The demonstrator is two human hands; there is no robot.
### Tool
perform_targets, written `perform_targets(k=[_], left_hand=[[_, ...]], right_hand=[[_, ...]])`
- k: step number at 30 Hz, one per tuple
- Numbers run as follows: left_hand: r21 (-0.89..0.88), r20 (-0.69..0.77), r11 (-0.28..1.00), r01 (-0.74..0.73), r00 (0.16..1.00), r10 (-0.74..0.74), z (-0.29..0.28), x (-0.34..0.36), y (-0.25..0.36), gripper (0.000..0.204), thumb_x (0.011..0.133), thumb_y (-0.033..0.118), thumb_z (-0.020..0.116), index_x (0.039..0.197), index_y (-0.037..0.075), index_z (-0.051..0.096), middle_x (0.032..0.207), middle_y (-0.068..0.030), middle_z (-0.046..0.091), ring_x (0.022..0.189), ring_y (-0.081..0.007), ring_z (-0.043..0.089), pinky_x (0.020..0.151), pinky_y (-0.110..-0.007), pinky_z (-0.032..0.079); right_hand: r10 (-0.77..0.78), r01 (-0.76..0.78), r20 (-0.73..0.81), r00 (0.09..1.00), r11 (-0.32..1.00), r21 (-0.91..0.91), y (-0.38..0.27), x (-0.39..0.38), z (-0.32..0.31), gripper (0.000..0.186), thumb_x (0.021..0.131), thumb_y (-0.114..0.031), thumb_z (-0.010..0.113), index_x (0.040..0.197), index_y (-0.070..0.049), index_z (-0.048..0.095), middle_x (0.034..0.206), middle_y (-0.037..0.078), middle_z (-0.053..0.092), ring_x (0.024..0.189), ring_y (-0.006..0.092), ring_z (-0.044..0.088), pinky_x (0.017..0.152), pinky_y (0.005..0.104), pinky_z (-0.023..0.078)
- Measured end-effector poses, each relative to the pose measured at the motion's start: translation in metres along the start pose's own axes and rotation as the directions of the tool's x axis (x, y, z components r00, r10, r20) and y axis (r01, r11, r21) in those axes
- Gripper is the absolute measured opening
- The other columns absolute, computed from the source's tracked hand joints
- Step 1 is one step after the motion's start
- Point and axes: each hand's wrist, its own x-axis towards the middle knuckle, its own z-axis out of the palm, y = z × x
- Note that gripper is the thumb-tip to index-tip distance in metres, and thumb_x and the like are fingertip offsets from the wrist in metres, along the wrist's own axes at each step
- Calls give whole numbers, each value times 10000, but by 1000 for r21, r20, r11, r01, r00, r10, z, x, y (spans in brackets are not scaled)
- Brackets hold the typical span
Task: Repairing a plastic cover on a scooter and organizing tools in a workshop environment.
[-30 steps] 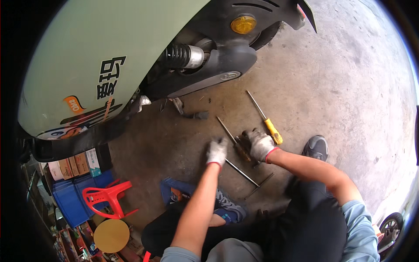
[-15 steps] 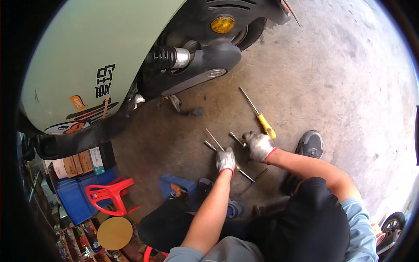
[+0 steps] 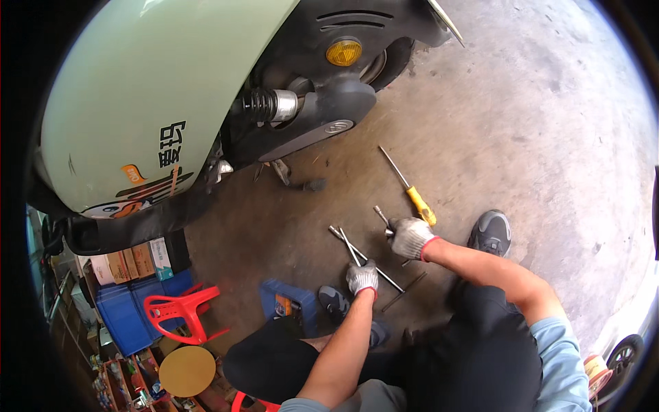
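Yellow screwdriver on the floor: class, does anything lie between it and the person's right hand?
Nothing visible does. The right hand, gripping a metal rod, sits just beside the yellow screwdriver, with only bare concrete floor between them.

A scooter repair workshop: a scooter (image 3: 206, 103) on stained concrete floor (image 3: 535, 137), with hand tools (image 3: 364, 257) scattered about.

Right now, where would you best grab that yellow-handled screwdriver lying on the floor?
Probably by the yellow handle, from above: it is the thick end nearest the gloved right hand, and the screwdriver lies flat on the concrete floor, its thin shaft pointing away.
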Motion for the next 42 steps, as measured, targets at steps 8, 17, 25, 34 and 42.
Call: perform_targets(k=[8, 17, 25, 34, 42], left_hand=[[-103, 172, 957, -272, 942, 287, -2, -11, 21, 399, 770, 306, 590, 1000, -21, 595, 944, -276, 646, 916, -432, 618, 818, -468, 486], [-650, 563, 760, 15, 681, 468, -2, -19, 84, 180, 918, 140, 527, 1048, 35, 596, 863, -76, 624, 804, -167, 590, 761, -326, 486], [-757, 605, 648, 81, 460, 649, -12, -20, 161, 275, 930, 69, 474, 1178, 20, 581, 1058, -16, 607, 975, -114, 536, 888, -275, 431], [-652, 688, 753, -84, 352, 635, -35, -22, 256, 256, 946, 147, 552, 1159, 13, 595, 835, -3, 613, 704, -60, 545, 619, -212, 459], [-463, 760, 864, -196, 414, 501, -89, -60, 272, 152, 941, 116, 537, 1040, 18, 598, 864, -62, 638, 757, -126, 611, 661, -262, 510]], right_hand=[[192, -195, -327, 925, 980, 24, 57, -20, -45, 216, 833, -167, 562, 1022, -65, 584, 965, 213, 658, 886, 390, 656, 779, 476, 525], [318, -284, -79, 945, 914, 290, 71, -17, -43, 393, 800, -347, 656, 1014, -19, 631, 888, 233, 675, 849, 357, 679, 732, 436, 533], [198, -257, 195, 961, 374, 891, 74, -65, -60, 252, 852, -297, 666, 967, -78, 620, 597, -19, 531, 433, 75, 451, 393, 239, 350], [366, -225, 189, 911, 57, 973, 95, -72, -103, 237, 824, -254, 693, 920, -60, 597, 593, -15, 526, 433, 69, 468, 381, 229, 356], [334, -281, 253, 908, 38, 959, 47, -123, -118, 326, 777, -350, 716, 904, -64, 625, 566, -8, 523, 429, 74, 464, 389, 254, 363]])
